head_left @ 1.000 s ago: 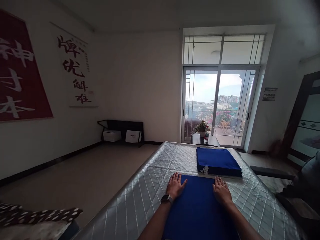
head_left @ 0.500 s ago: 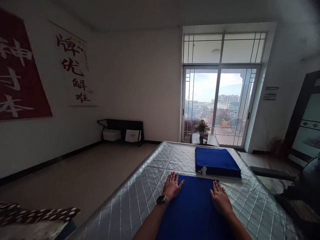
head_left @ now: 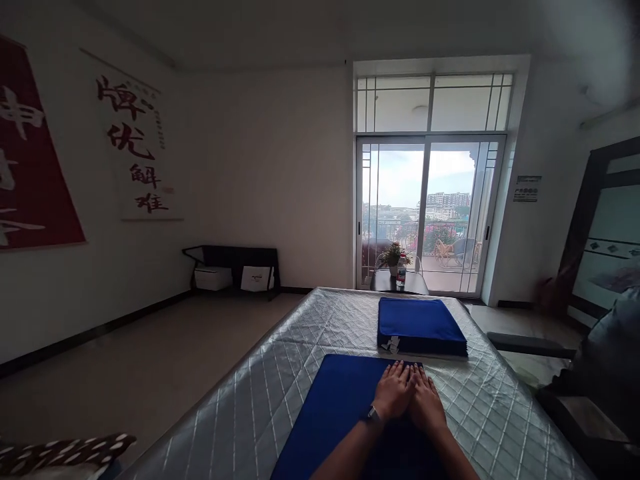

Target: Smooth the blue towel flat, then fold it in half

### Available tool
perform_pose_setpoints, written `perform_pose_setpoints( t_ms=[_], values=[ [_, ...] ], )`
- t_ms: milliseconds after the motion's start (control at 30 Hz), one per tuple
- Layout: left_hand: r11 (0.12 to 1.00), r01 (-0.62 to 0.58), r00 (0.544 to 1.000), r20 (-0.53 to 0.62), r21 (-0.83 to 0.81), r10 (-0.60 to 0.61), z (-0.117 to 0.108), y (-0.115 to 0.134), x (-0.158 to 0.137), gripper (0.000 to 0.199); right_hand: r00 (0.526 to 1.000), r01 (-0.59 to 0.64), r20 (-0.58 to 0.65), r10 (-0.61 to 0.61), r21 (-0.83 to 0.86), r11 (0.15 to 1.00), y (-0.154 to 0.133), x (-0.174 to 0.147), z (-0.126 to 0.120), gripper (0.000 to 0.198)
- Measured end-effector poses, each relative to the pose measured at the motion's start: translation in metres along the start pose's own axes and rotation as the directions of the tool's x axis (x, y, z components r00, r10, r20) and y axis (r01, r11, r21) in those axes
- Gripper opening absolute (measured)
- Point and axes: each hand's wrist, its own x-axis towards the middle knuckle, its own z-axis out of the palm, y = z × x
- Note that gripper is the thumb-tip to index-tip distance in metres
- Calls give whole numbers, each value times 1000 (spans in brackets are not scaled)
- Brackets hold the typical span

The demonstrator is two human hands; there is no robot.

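A blue folded cloth (head_left: 330,413) lies flat on the table under both my hands. My left hand (head_left: 395,390), with a dark watch (head_left: 373,414) on its wrist, rests flat on the cloth, fingers stretched forward. Right beside it, touching it, my right hand (head_left: 425,400) lies flat near the cloth's right edge, fingers also stretched out. Neither hand grips anything. Beyond my fingertips sits a neat stack of blue folded cloths (head_left: 420,320), with small white tags (head_left: 391,345) at its near left corner.
A silver quilted cover (head_left: 260,393) spreads over the table. Past its far end stand a small dark table (head_left: 400,283) with a potted plant (head_left: 393,257) and a bottle (head_left: 401,272). A dark bench (head_left: 530,343) is at the right, and a low black rack (head_left: 240,257) by the wall.
My left hand has moved right across the cloth, from its left edge to beside my right hand. The view has shifted slightly to the right. The stack has stayed put on the table.
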Motion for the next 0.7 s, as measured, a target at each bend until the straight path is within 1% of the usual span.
perform_pose_setpoints(
  t_ms=[67, 133, 233, 300, 433, 533, 600, 700],
  values=[
    [999, 32, 999, -10, 3, -32, 1, -7, -4, 53, 1000, -1, -5, 1, 5, 1000, 0, 1, 0, 63],
    [994, 105, 994, -10, -5, -105, -2, -18, -13, 57, 1000, -14, -14, 15, 26, 1000, -1, 2, 0, 63],
    [975, 221, 975, -3, -7, -221, -8, -41, -31, 68, 999, -31, -22, 32, 57, 998, -2, 3, -1, 65],
    [959, 282, 959, -7, 2, -282, -13, -61, -45, 73, 999, -35, -26, 37, 59, 998, -3, 3, -1, 65],
    [928, 368, 930, -29, 54, -367, -26, -107, -79, 75, 999, -39, -31, 40, 43, 998, -2, 3, 1, 65],
    [889, 446, 895, -63, 102, -442, -32, -136, -101, 76, 1000, -23, -18, 24, 23, 999, -1, 5, 3, 65],
    [871, 478, 878, -82, 115, -471, -34, -147, -109, 76, 1000, -27, -14, 27, 9, 1000, 0, 7, 4, 66],
    [869, 485, 874, -101, 99, -476, -32, -152, -113, 75, 999, -44, -12, 44, -11, 999, 0, 10, 7, 65]
  ],
)
